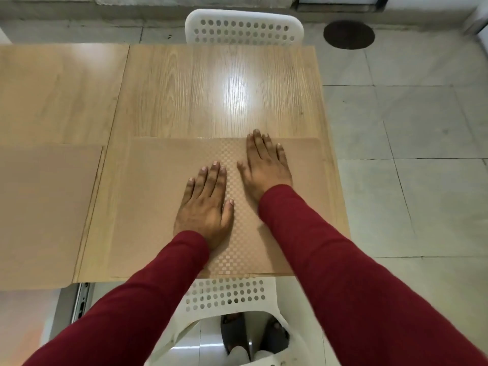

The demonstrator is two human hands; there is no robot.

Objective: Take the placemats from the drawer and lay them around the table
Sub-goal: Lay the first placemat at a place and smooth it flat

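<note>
Both hands, left [207,204] and right [265,165], lie flat, fingers straight, on the mat [158,207] (right one farther forward) on the table [211,88].

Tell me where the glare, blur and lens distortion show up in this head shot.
Head view: a bright glare patch sits on the wooden table beyond the hands; the placemat under the left hand and right hand looks sharp at its checkered centre and soft toward its edges; the second placemat at left is washed out; table edges bow from wide-angle distortion.
</note>
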